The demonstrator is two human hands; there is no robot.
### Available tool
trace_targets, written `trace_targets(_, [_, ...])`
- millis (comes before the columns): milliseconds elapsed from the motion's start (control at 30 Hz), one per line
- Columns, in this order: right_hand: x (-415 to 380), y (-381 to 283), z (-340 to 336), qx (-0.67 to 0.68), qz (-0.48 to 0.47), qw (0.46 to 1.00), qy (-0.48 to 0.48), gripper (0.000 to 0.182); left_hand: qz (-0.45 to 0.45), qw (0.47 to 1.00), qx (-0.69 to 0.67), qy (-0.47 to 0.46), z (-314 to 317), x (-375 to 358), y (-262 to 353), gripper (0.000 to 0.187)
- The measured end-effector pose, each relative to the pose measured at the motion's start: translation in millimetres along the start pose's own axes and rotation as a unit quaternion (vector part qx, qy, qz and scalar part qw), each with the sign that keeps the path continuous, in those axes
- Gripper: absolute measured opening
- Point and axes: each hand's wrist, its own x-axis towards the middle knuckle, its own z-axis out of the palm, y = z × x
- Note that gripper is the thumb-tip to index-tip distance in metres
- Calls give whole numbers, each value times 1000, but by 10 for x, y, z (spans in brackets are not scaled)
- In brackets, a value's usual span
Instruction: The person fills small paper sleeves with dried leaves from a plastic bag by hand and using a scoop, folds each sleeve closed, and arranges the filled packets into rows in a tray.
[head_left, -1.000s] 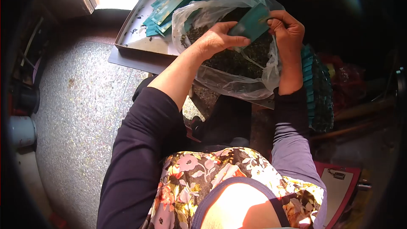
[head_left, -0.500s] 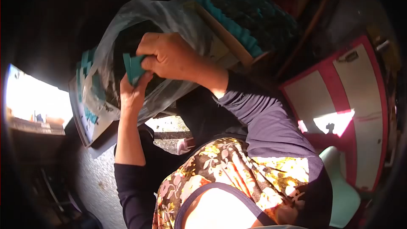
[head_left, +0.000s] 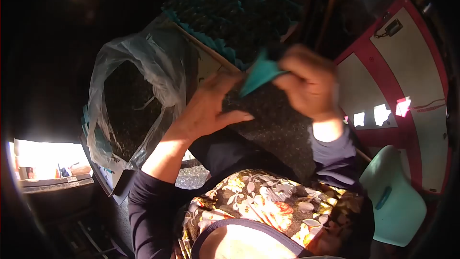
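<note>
My right hand (head_left: 306, 86), blurred by motion, pinches a small teal packet (head_left: 258, 74) at the upper middle of the view. My left hand (head_left: 211, 108) is beside it with fingers spread and its fingertips near the packet's lower edge; whether it touches the packet I cannot tell. To the left stands a clear plastic bag (head_left: 139, 96) with dark loose leaves inside, its mouth open. Behind the hands lies a stack of many teal packets (head_left: 235, 14) in overlapping rows on a board.
A red-framed white panel (head_left: 383, 81) with a metal latch stands at the right. A pale green plastic stool (head_left: 393, 201) sits at the lower right. A bright opening (head_left: 43, 160) shows at the lower left. My flowered apron fills the bottom.
The view has swung right. My hands have come out of the plastic bag and moved right, the right hand carrying the teal packet toward the stacked packets.
</note>
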Motion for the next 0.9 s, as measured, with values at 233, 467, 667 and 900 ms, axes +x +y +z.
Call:
trace_targets(233, [-341, 506, -825, -192, 140, 964, 117, 13, 131, 971, 196, -34, 427, 1026, 194, 22])
trace_targets(467, [-307, 952, -834, -172, 182, 955, 160, 12, 248, 882, 398, -40, 976, 1861, -50, 13])
trace_targets(667, [-214, 1323, -889, -141, 91, 975, 148, 8, 167, 859, 477, -78, 1139, 2228, -334, 19])
trace_targets(900, [-48, 1608, -837, -101, 42, 979, 174, 8, 124, 871, 463, -107, 922, 2270, -406, 24])
